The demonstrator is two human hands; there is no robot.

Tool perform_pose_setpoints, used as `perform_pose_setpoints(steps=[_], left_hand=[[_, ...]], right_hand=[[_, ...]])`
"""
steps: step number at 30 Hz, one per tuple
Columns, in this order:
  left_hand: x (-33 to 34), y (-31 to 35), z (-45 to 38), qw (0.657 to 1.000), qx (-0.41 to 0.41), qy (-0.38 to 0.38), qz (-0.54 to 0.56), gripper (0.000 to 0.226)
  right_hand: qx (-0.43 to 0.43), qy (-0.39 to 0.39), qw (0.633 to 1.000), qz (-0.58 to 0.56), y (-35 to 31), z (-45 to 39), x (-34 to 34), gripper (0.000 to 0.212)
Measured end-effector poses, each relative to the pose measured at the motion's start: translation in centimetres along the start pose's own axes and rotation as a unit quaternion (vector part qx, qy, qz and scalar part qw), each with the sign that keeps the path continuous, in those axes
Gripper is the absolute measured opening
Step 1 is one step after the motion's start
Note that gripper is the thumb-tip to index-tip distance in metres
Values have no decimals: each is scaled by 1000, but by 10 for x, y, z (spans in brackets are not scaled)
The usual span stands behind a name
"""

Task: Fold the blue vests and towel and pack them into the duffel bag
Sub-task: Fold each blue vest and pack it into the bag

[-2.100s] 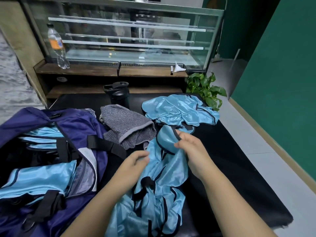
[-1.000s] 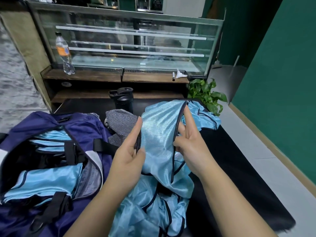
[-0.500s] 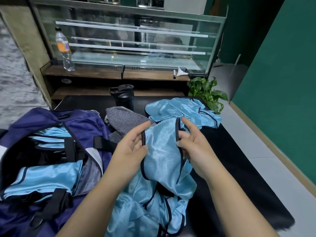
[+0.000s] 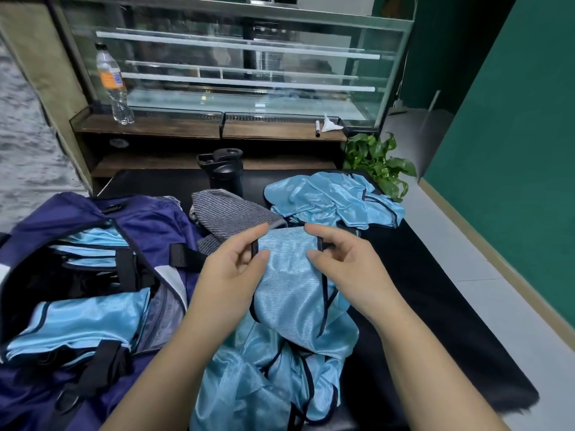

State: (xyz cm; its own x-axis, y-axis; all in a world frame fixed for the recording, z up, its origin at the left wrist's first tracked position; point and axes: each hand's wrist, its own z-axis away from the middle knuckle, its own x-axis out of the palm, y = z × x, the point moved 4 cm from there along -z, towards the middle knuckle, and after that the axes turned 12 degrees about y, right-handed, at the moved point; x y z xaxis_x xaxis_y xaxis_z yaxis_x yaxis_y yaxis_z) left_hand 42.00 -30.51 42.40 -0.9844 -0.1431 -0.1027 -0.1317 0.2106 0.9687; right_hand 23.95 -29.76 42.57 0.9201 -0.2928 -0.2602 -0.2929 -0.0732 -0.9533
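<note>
To get it flat for folding, pinching the blue vest (image 4: pixel 289 293) by its top corners with left hand (image 4: pixel 231 275) and right hand (image 4: pixel 345 269).

A black table (image 4: pixel 435 275) is crowded on its left and middle. An open duffel (image 4: pixel 149 222) fills the left side, its mouth already partly taken up by folded blue vests (image 4: pixel 84 318) and crossed by black straps (image 4: pixel 126 269). Just right of it, a grey towel (image 4: pixel 230 216) lies against a heap of vests (image 4: pixel 329 197) at the far middle, with a black bottle (image 4: pixel 225 172) standing close behind. Both hands, left (image 4: pixel 230 275) and right (image 4: pixel 345 269), hold a vest (image 4: pixel 292 290) over the near middle, blocking that stretch. The table's right side is bare, open for a reach. A plant (image 4: pixel 379 163) crowds the far right corner.
</note>
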Motion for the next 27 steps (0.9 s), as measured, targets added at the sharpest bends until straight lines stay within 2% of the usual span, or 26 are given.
perform_pose_setpoints(steps=[4, 10, 12, 14, 16, 17, 21, 23, 25, 27], left_hand=[[-4, 12, -2, 977, 131, 32, -166, 32], [-8, 5, -7, 951, 171, 45, -254, 6], [-8, 2, -5, 963, 156, 48, -216, 14], [-5, -3, -4, 995, 63, 33, -72, 15], [0, -7, -1, 997, -22, 40, 54, 14], [2, -9, 1, 995, -43, 52, 76, 15], [6, -18, 7, 990, -76, 93, 69, 20], [5, -24, 7, 988, -91, 102, 72, 21], [3, -27, 5, 986, -96, 112, 81, 20], [1, -28, 4, 986, -94, 113, 82, 17]], right_hand=[[-35, 10, 997, 69, -4, 1, 1, 32], [-116, 19, 978, 173, -10, 2, 1, 7], [-119, 36, 978, 167, -8, 2, 1, 3], [-95, 29, 987, 130, -7, 2, 3, 13], [-61, 9, 995, 78, -7, 4, 8, 21], [-57, 6, 996, 63, -6, 5, 10, 22], [-53, -20, 997, 48, 0, 11, 21, 20], [-17, -24, 999, 38, 10, 8, 20, 20], [41, 15, 999, 24, 32, 1, 10, 16], [68, 77, 992, 78, 59, -7, -8, 13]])
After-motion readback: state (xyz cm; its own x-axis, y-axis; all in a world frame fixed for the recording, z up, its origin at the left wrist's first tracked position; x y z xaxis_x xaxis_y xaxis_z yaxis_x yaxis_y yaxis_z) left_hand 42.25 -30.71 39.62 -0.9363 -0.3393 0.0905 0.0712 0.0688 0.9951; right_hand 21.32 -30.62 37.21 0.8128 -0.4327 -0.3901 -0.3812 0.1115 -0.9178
